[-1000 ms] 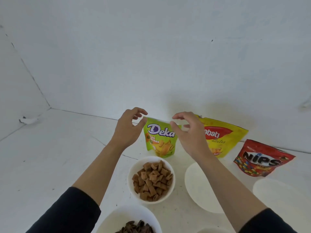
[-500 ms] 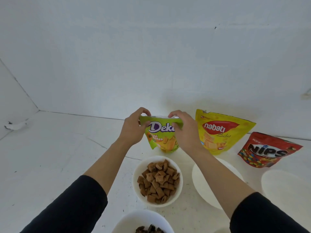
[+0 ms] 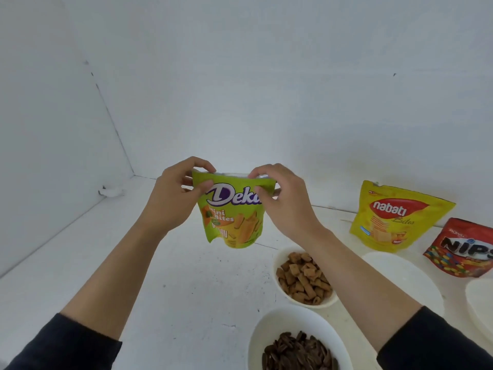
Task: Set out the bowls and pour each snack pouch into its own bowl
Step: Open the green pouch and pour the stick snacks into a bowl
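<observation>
Avoid jerking apart the green pouch [image 3: 231, 221], pinched at its top corners by left hand [image 3: 174, 202] and right hand [image 3: 289, 205], held aloft left of the filled bowls [image 3: 306, 305]: risk of sudden split and spillage onto table [image 3: 186, 303].

This is looking like a bare white staging corner, not a room I can name more closely. A white surface [image 3: 186, 289] is running back to a back wall [image 3: 266, 89] beyond the fingers [image 3: 197, 162] and a side wall [image 3: 40, 129] to their left, all scuffed and speckled paint. Shop-bought snacks are sitting out: a green pouch [image 3: 232, 225] in the fingers, a yellow pouch [image 3: 392, 220] and red pouch [image 3: 464, 249] to their right, white bowls [image 3: 266, 327] nearer.
</observation>
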`<state>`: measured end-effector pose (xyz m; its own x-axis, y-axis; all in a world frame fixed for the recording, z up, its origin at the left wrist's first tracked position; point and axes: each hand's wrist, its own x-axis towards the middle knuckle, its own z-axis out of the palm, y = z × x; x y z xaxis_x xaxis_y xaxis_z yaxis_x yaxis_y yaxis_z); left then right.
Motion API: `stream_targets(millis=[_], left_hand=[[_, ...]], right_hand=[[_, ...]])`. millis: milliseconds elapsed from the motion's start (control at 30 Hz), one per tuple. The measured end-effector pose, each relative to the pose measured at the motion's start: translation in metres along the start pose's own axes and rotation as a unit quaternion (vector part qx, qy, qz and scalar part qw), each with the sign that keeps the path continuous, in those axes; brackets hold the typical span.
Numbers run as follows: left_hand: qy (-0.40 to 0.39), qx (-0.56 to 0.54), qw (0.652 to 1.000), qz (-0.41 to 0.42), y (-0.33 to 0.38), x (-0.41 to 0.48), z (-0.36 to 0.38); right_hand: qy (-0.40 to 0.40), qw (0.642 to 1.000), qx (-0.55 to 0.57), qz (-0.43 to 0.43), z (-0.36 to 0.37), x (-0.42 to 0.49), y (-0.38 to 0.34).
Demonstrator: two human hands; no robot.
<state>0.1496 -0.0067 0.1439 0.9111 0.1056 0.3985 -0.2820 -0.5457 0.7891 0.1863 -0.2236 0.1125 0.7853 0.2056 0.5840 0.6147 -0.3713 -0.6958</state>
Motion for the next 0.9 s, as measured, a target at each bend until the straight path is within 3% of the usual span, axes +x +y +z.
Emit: stream_targets(millis=[167,467,667,900], left_hand=[[0.022,-0.005,0.999,-0.045,-0.016,-0.046,-0.057],[-0.009,0.022,0.992,-0.12,-0.075,-0.125,-0.08],[-0.031,0.051,0.987,-0.148,-0.09,-0.142,-0.081],[-0.053,0.089,0.987,-0.122,-0.087,-0.143,-0.085]], right_hand=[[-0.051,0.998,0.021,-0.026,0.048,-0.018,-0.039],[-0.131,0.99,0.009,0.043,0.118,-0.086,-0.041],[-0.174,0.982,-0.04,0.067,0.129,-0.095,-0.048],[-0.207,0.967,-0.147,0.011,0.142,-0.092,-0.065]])
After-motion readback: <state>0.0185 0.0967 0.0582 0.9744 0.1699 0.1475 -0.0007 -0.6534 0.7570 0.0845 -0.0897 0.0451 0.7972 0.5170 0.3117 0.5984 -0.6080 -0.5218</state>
